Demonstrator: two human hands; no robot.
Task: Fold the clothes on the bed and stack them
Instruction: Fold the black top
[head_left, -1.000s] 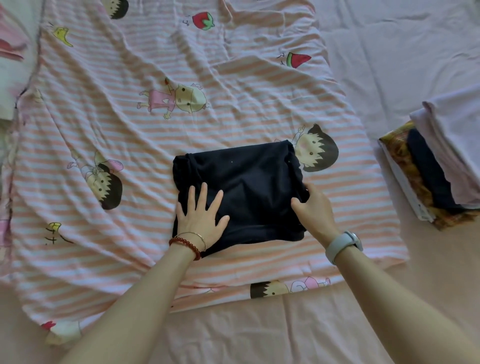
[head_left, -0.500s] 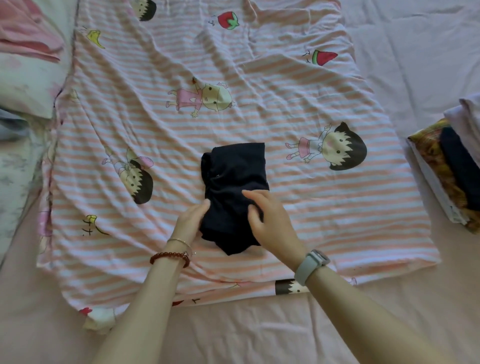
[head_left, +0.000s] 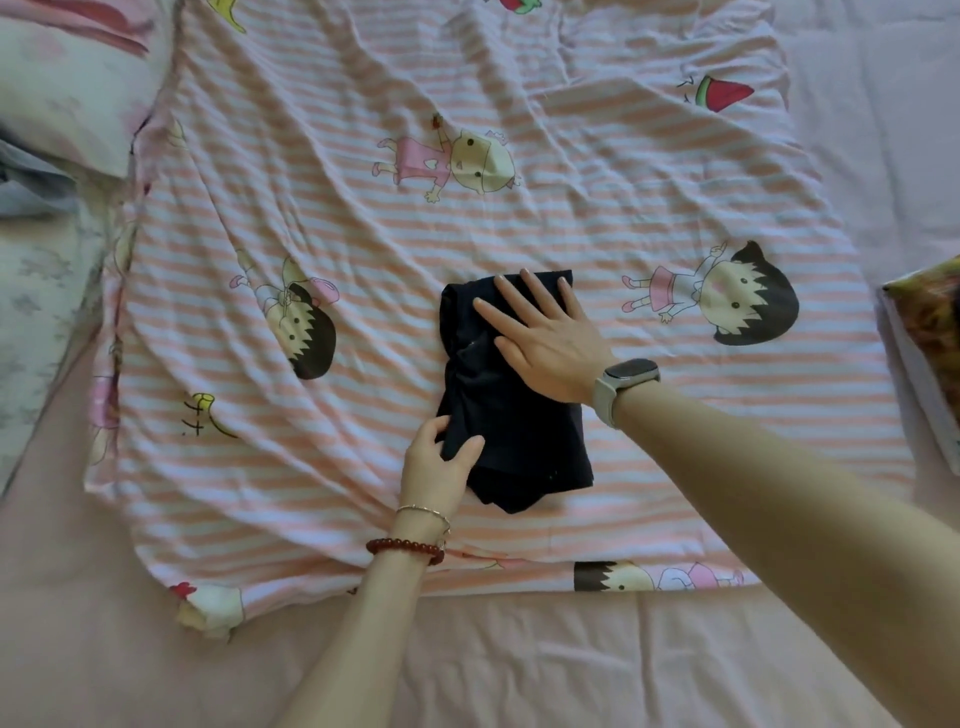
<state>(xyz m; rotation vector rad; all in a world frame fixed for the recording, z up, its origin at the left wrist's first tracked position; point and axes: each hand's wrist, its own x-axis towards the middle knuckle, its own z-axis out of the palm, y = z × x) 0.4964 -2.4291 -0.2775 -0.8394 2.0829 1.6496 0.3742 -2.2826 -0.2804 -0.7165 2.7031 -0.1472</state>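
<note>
striped sheet (head_left: 571, 171) | dark garment (head_left: 519, 415) | left hand (head_left: 441, 462) pinching its edge | right hand (head_left: 545, 332) flat atop

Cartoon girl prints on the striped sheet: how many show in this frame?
5: one top centre, one left of the dark folded garment, one right of it, one at the sheet's near edge, and a partial one at the near left corner. Folds may hide others.

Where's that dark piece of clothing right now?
The dark garment lies folded mid-frame on the striped cartoon sheet, under the flat right hand, its near left edge gripped by the left hand.
</note>
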